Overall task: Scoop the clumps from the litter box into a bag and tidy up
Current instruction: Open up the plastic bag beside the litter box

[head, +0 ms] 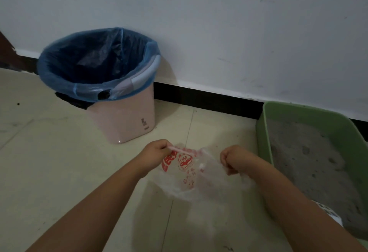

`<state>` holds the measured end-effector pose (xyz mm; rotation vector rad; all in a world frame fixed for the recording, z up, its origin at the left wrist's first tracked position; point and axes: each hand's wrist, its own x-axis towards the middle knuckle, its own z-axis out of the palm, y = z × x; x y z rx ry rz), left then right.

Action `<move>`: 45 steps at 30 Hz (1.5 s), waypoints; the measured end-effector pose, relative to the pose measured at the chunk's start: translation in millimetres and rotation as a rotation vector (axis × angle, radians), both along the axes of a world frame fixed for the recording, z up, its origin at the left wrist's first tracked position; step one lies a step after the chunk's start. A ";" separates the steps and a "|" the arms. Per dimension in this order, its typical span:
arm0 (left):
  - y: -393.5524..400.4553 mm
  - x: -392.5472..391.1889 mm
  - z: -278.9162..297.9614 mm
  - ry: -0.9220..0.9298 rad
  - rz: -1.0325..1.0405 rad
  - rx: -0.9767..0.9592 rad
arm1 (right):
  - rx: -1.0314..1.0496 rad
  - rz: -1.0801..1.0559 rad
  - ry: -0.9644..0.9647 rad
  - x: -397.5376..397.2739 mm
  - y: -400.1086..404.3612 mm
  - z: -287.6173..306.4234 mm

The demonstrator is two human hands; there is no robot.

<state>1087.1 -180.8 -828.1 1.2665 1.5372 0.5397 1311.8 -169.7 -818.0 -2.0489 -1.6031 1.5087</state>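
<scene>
A thin clear plastic bag (185, 174) with red printing hangs just above the floor between my hands. My left hand (155, 152) pinches its left top edge. My right hand (233, 159) grips its right top edge, fingers curled into the plastic. The bag is stretched between them and its lower part sags crumpled. To the right stands the green litter box (264, 132), filled with grey litter (310, 158) that shows several darker clumps. My right forearm covers the box's near corner.
A pink waste bin (127, 120) lined with a blue bag (95, 62) stands against the white wall at the left. A black skirting strip runs along the wall. Beige floor tiles (59, 162) carry scattered litter grains. Something white and patterned (328, 212) peeks out beside my right arm.
</scene>
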 end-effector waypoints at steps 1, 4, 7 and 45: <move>-0.4 -3.1 1.7 -0.061 -0.012 -0.023 | 0.001 0.028 -0.056 -0.4 -1.2 -1.2; -2.6 -7.1 7.4 -0.169 0.002 -0.079 | 0.017 0.071 -0.141 -4.8 -1.4 2.6; -2.3 -7.2 12.9 -0.283 0.077 -0.127 | -0.051 0.012 -0.046 -11.6 -0.2 11.8; 18.5 -8.5 31.5 -0.459 0.651 0.009 | -0.070 -0.714 1.156 2.9 -7.0 -6.5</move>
